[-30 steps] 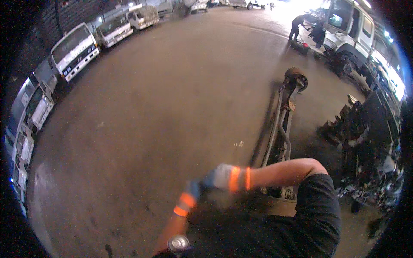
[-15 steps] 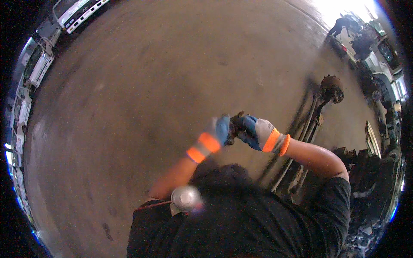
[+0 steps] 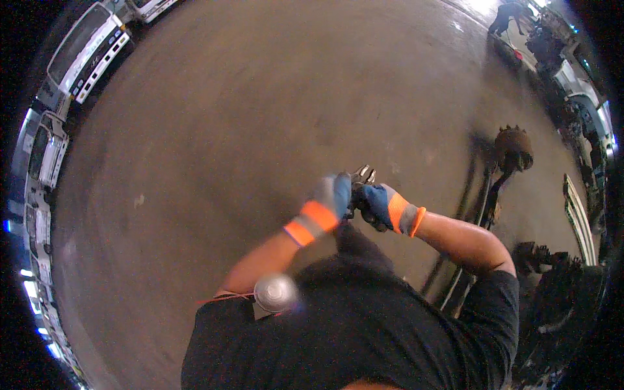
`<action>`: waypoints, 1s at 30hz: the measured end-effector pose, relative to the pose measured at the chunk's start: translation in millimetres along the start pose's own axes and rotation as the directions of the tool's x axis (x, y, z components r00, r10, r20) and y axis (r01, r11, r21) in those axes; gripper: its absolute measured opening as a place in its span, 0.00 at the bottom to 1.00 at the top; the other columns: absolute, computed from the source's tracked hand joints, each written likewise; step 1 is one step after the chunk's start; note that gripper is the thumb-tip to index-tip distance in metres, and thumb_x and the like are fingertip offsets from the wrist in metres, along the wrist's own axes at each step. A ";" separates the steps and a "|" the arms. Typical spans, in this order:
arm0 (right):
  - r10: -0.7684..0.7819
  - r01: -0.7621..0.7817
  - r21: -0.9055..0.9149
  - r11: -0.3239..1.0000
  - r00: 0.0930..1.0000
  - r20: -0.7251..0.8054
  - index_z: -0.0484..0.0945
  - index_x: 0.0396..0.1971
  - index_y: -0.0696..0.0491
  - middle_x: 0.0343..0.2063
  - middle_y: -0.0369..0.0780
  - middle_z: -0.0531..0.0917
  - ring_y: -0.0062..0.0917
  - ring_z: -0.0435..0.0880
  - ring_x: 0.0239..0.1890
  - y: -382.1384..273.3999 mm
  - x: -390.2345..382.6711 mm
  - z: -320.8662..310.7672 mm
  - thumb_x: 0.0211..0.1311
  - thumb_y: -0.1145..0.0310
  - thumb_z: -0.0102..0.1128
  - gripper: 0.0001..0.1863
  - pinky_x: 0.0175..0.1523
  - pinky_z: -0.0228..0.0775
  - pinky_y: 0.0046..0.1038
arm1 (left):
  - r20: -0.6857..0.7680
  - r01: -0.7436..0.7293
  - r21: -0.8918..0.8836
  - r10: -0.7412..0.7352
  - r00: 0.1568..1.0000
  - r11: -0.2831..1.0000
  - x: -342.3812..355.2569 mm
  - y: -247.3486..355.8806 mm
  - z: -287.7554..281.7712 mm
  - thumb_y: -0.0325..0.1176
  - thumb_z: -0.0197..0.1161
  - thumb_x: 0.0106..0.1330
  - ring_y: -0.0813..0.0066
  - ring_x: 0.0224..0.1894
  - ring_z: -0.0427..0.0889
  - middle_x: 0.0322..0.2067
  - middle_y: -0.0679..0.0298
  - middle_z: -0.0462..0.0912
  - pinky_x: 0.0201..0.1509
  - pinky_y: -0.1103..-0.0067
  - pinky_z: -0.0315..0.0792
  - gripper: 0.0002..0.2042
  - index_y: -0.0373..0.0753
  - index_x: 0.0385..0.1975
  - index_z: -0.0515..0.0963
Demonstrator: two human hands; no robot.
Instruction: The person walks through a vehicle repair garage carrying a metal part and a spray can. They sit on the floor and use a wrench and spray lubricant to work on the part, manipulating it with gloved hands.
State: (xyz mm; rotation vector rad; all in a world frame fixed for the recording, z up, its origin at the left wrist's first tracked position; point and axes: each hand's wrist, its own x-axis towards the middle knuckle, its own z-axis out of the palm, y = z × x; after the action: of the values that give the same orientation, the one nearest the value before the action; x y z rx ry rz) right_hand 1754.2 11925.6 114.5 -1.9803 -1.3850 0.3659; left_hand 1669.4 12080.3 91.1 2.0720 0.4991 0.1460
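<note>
While the gloved left hand (image 3: 333, 196) and right hand (image 3: 379, 203) curl closed around a metal piece (image 3: 362, 175) at twelve o'clock from the torso (image 3: 364, 318), an axle (image 3: 513, 145) lies toward two o'clock.

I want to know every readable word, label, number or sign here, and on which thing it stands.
No text is legible.
White boxy truck, upper left: marks on its front, too small and blurred to read.
Handheld dark metal part with silvery prongs: no writing visible.

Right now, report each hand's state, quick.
Left hand: closed on the left side of a metal part, slightly blurred.
Right hand: closed on the same part's right side.
</note>
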 end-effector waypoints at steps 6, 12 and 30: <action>-0.035 0.040 0.054 0.998 0.994 -0.100 0.73 0.32 0.51 0.21 0.41 0.76 0.34 0.77 0.23 141.6 162.5 -90.4 0.60 0.65 0.53 0.06 0.29 0.70 0.33 | 0.164 0.159 -0.107 -0.140 0.976 0.981 230.1 50.2 -38.3 0.47 0.47 0.65 0.66 0.24 0.81 0.20 0.55 0.80 0.27 0.69 0.73 0.21 0.36 0.24 0.78; -0.376 0.445 -0.441 0.780 0.895 0.239 0.72 0.29 0.48 0.22 0.39 0.77 0.34 0.78 0.24 258.2 353.2 -184.9 0.51 0.67 0.57 0.06 0.27 0.70 0.35 | 0.309 -0.186 -0.077 0.201 0.930 0.979 466.3 2.2 -32.1 0.45 0.51 0.63 0.60 0.27 0.82 0.25 0.49 0.82 0.30 0.67 0.74 0.16 0.38 0.29 0.79; -0.071 0.189 -0.495 0.848 0.966 0.247 0.73 0.31 0.51 0.26 0.41 0.79 0.37 0.81 0.30 678.4 830.0 -492.6 0.50 0.66 0.57 0.08 0.32 0.73 0.36 | 0.575 -0.081 -0.232 0.204 0.793 0.969 1211.2 61.8 -14.2 0.43 0.49 0.64 0.58 0.28 0.80 0.29 0.51 0.81 0.31 0.67 0.74 0.16 0.37 0.37 0.77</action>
State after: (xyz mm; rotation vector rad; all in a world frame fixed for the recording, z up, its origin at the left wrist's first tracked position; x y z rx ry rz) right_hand 2850.3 12360.9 142.0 -2.3014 -1.9081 0.1597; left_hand 2784.1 12555.0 35.1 1.8276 -0.0658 -0.3551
